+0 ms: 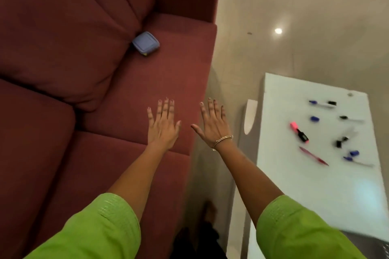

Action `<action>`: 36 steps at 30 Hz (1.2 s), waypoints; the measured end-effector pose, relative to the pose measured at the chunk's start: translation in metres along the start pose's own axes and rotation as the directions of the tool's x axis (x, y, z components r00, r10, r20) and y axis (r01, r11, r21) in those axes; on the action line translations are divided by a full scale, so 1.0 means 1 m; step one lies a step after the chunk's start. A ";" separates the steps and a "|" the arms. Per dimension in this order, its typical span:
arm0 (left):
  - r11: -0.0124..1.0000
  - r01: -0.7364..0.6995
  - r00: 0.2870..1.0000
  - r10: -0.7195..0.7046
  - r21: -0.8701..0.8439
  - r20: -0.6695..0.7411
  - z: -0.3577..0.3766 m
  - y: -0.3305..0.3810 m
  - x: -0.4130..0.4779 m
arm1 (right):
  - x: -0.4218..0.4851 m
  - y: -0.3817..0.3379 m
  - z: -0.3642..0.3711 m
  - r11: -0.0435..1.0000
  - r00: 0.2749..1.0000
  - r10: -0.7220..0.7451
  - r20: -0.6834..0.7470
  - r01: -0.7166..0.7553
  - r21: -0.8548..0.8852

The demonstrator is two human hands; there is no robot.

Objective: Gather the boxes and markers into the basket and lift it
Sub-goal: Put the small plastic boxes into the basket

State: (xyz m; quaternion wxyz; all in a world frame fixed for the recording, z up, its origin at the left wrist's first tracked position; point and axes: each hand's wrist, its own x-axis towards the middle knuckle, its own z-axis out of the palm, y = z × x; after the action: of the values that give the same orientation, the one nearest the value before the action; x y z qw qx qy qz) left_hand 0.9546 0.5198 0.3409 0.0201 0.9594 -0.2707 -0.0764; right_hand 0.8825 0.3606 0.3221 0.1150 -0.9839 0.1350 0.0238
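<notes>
The fingers (166,108) of the left hand (163,128) are being held straight and slightly spread above the maroon sofa (84,164), nothing being gripped; those of the right hand (213,127) are being held likewise, at the sofa's edge (a thin bangle (223,140) is being worn at that wrist). A small blue-lidded box (145,43) is being cradled against the back cushion (63,27), well apart from both hands. On the white counter (315,191) to the right, scattered markers (322,104) are lying blurred, among them a pink highlighter (299,132) and a red pen (313,156). Green sleeves (101,229) are being worn.
</notes>
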 end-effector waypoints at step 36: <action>0.941 0.328 0.943 -0.331 -0.083 -0.024 0.099 -0.176 0.333 | 0.480 -0.092 0.132 0.988 0.998 -0.019 0.053 0.010 0.155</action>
State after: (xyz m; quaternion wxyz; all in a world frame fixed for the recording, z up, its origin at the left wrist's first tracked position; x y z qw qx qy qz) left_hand 1.3097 0.4962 0.1841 0.0497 0.9909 -0.1028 -0.0710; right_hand 1.3675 0.3525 0.1768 0.1949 -0.9719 0.1262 0.0392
